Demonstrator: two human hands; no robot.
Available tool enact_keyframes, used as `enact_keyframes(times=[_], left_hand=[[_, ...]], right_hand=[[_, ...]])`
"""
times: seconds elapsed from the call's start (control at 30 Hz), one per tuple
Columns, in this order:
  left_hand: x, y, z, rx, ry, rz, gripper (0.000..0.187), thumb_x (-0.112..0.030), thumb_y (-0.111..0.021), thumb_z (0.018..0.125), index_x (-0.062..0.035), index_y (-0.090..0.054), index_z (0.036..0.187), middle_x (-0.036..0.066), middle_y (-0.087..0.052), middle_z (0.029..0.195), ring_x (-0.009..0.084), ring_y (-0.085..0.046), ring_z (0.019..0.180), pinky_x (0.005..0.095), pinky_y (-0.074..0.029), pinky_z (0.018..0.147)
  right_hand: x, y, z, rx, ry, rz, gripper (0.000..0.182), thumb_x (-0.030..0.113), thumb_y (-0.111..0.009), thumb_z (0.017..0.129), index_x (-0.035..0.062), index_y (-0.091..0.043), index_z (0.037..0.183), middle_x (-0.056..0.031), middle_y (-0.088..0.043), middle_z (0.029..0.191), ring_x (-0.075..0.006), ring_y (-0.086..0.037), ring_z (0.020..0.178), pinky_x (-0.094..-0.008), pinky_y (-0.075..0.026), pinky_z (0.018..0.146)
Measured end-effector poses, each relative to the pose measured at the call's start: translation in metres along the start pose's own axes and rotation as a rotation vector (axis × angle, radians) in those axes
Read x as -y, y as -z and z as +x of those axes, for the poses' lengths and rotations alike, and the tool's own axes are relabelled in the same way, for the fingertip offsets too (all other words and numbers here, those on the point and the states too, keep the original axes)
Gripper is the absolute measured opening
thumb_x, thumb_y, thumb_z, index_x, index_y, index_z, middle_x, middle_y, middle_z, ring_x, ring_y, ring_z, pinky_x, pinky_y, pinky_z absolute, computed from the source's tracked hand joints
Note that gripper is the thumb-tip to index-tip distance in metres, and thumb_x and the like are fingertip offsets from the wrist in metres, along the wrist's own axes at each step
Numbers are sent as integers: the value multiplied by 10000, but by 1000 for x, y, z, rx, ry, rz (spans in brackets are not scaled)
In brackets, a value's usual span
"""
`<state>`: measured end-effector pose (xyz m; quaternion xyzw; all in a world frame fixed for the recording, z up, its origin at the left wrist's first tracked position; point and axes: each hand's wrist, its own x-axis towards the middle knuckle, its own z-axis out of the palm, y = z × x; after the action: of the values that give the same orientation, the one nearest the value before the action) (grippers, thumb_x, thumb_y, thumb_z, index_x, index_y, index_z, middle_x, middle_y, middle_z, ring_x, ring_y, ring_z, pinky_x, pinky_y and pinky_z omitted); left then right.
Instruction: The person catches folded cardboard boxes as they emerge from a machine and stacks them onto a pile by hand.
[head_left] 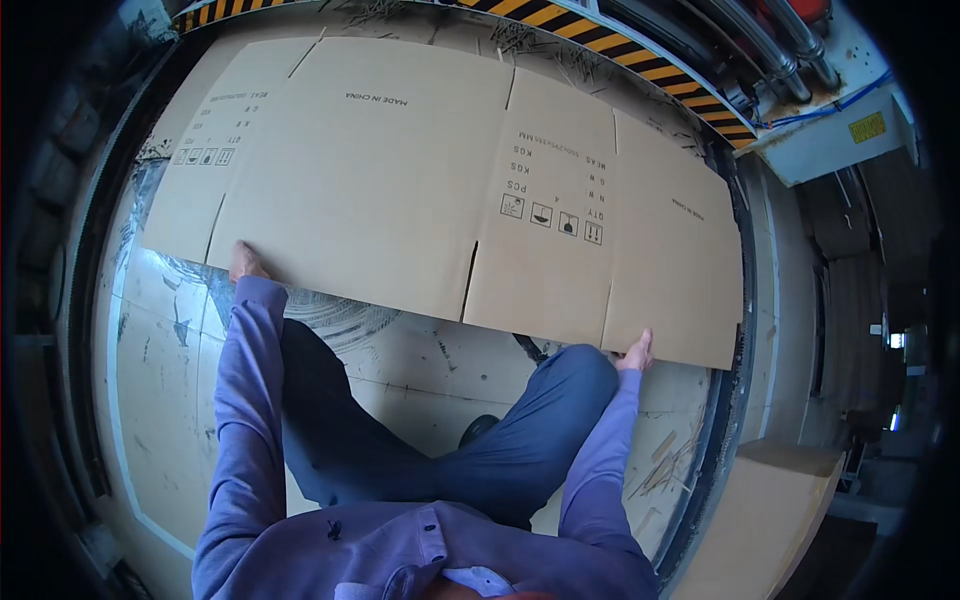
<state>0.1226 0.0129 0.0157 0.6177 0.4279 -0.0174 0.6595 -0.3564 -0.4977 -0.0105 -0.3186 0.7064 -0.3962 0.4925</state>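
Observation:
A large flattened cardboard box, printed with upside-down text and handling symbols, stretches across the view in front of my knees. My left hand grips its near edge toward the left, beside a slot. Farther right, my right hand holds the same edge close to the right-hand panel, thumb on top. The fingers of both hands are mostly hidden beneath the cardboard. Dark slots and fold lines divide the sheet into panels.
A yellow-and-black striped edge runs along the far side, with metal pipes beyond it at upper right. A brown carton stands at lower right. Scraps lie on the scuffed pale floor. Dark rails border both sides.

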Motion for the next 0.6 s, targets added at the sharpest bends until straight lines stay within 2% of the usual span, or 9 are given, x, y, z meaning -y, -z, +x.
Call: enact_keyframes(times=[0.1,0.2,0.23,0.3,0.43,0.47,0.6], left_hand=[[21,-2,49,29,-87,172,826,-441,-625,728,195,-338,1169,254,-447,1216,322,-486,1080,347,-392,917],[30,-12,50,-24,-246,284,907,-471,-644,709,225,-293,1171,299,-426,1210,346,-466,1100,342,-369,943],[34,-14,51,-51,-313,325,928,-479,-648,705,233,-279,1173,313,-419,1208,354,-459,1106,341,-361,952],[35,-15,57,-66,-336,378,952,-505,-634,706,238,-270,1175,323,-408,1213,362,-443,1123,340,-344,965],[35,-16,61,-58,-398,464,1004,-554,-607,703,244,-238,1187,346,-383,1220,386,-417,1143,337,-323,980],[37,-15,71,0,-435,512,1048,-601,-561,707,252,-194,1193,365,-370,1215,413,-406,1143,340,-323,979],[47,-20,102,-22,-490,653,1099,-663,-508,701,272,-165,1167,398,-369,1182,421,-422,1119,358,-341,957]], right_hand=[[4,-5,-7,1,56,-54,774,517,-619,730,-50,-346,1181,-154,-454,1194,-299,-552,941,-472,-515,716],[8,-10,2,111,7,-59,798,519,-626,726,20,-276,1241,-141,-410,1227,-335,-487,1034,-592,-431,790],[8,-13,5,89,2,-74,803,525,-621,728,19,-272,1245,-143,-403,1232,-338,-482,1039,-599,-421,801],[8,-15,10,40,-8,-107,814,535,-611,733,17,-262,1254,-146,-391,1244,-343,-473,1048,-612,-399,823],[5,-16,22,78,-23,-156,842,560,-585,740,16,-233,1277,-152,-339,1290,-364,-438,1097,-639,-360,848],[4,-18,27,74,-38,-182,854,568,-576,742,15,-220,1286,-152,-320,1305,-369,-429,1108,-641,-354,853],[12,-22,24,13,-83,-261,899,598,-537,750,13,-166,1322,-151,-256,1349,-391,-391,1149,-633,-350,869]])
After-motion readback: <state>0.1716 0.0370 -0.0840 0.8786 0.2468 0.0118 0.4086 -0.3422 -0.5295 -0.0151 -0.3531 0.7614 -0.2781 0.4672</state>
